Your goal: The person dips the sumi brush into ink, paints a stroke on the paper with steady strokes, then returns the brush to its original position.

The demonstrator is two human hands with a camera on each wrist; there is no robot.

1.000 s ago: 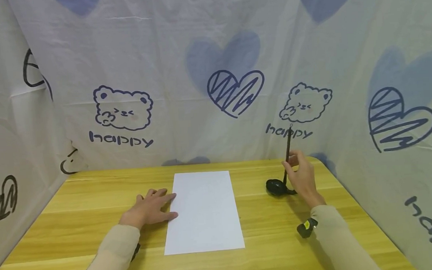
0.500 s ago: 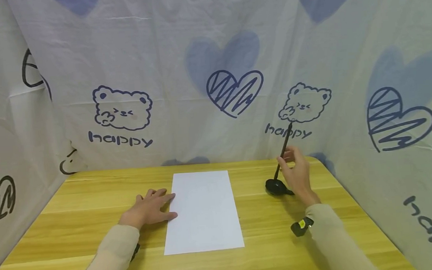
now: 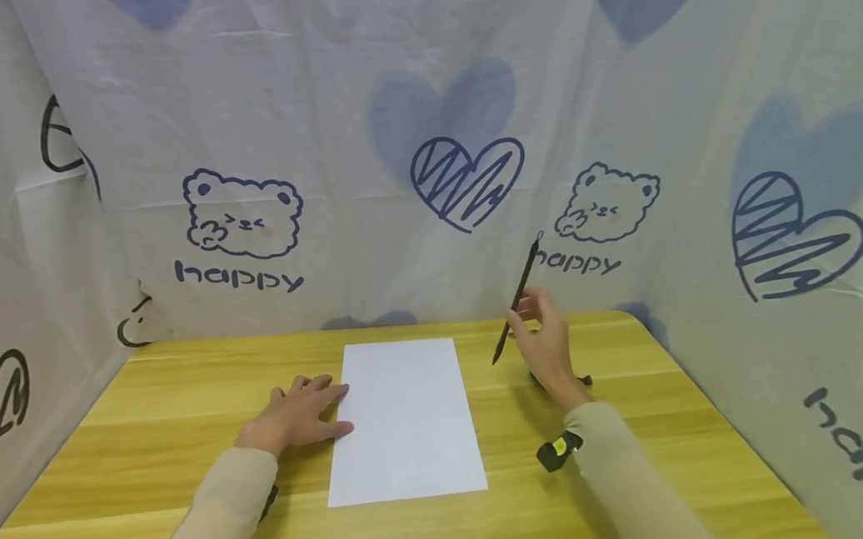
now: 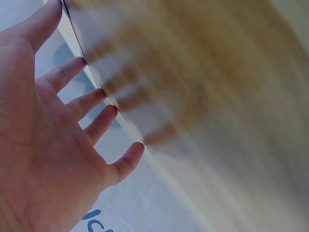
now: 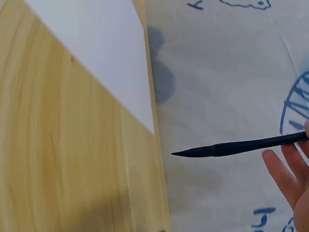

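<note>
A dark calligraphy brush (image 3: 522, 281) slants in my right hand (image 3: 545, 347), pinched between thumb and fingers. Its pointed black tip aims down and left, above the table between the paper and the dish. The right wrist view shows the tapered bristles of the brush (image 5: 193, 152) apart from any surface. Behind my right hand and wrist, the black dish (image 3: 584, 381) is mostly hidden. A blank white sheet of paper (image 3: 405, 422) lies mid-table. My left hand (image 3: 292, 418) rests at its left edge, fingers spread, with thumb and forefinger tips on the paper.
The wood-grain table (image 3: 151, 456) runs to a back edge against a white curtain (image 3: 347, 142) printed with hearts and bears. The curtain also stands along both sides. A small camera (image 3: 557, 451) sits on the right wrist.
My right hand has moved left with the brush, lifting its tip away from the black dish towards the paper. My left hand and the sheet stay in place.
</note>
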